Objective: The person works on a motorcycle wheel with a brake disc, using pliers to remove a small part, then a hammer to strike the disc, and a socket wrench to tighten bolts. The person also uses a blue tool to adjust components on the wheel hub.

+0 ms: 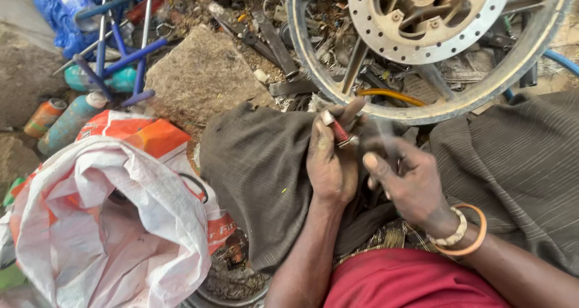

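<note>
Close in: left hand [330, 163] pinches a small red tube-like piece with a pale cap [339, 131] between thumb and fingers, held above the lap, just below the rim of the motorcycle wheel [422, 106]. Right hand [409, 181] is beside it, fingers half curled and blurred (cannot tell whether it grips anything); two bangles [464, 229] on that wrist. Brake disc [422, 18] sits at the wheel's hub, well above the hands.

Judgement on doing it well: keep the left pinch firm and low on the piece so the capped end stays free; bring the right fingertips squarely onto that end; work over the grey cloth [259, 169] on the knees so a dropped part lands there, not among the scrap. White and orange sack [114, 223] lies open at left, near but apart.
</note>
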